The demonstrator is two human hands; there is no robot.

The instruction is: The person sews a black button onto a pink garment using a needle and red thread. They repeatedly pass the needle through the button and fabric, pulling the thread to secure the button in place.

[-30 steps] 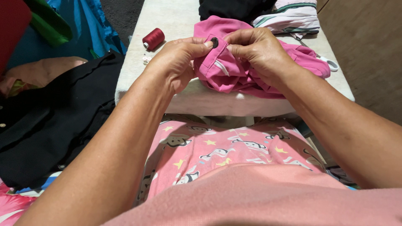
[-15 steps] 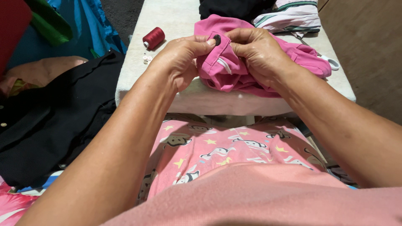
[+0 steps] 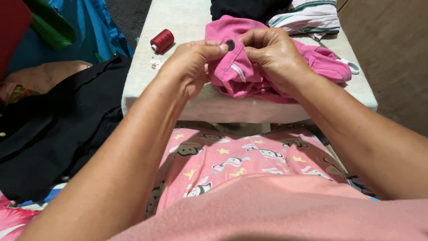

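A bunched pink garment lies on a pale padded board. My left hand pinches its folded edge beside a small black button. My right hand grips the same fabric from the other side, fingertips touching the cloth right at the button. Whether a needle is between the fingers cannot be made out.
A dark red thread spool and small white buttons lie on the board's left. White-handled scissors sit at its right. Black and striped clothes lie at the far end. A black garment lies to my left.
Both hands stay pinched on the fabric at the button, shifting only slightly; the pink cloth edge has been nudged a little.
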